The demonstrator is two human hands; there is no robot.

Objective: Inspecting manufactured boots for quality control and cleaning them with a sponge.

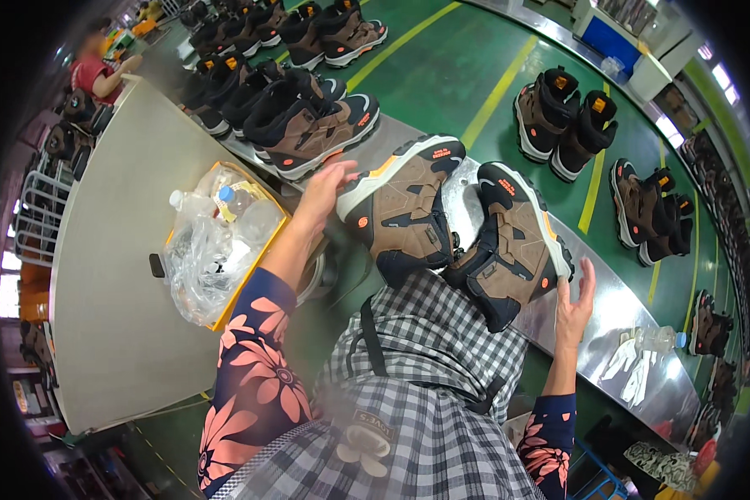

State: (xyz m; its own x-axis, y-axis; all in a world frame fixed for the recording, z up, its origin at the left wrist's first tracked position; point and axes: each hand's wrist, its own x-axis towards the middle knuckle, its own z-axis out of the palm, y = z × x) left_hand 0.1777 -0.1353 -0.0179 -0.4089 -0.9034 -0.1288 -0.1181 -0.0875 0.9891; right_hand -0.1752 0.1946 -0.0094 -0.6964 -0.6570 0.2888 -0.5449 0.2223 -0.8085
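Two brown and black hiking boots with white-edged soles lie tilted in front of me, their collars toward my checked apron. My left hand [327, 193] is closed at the outer sole of the left boot [404, 212], its fingertips partly hidden by the boot. Beside the heel of the right boot [512, 246] is my right hand [573, 304], its fingers apart and pointing up, the thumb side touching the sole. Both boots are over the near edge of a shiny metal ledge [468, 204].
Rows of similar boots [308, 125] stand at the far left, with more pairs [562, 125] on the green, yellow-striped surface. At left, a yellow box [233, 312] holds plastic bags and bottles beside a pale board [117, 275]. White gloves [633, 371] and a bottle [660, 339] lie right. A person [93, 71] works far left.
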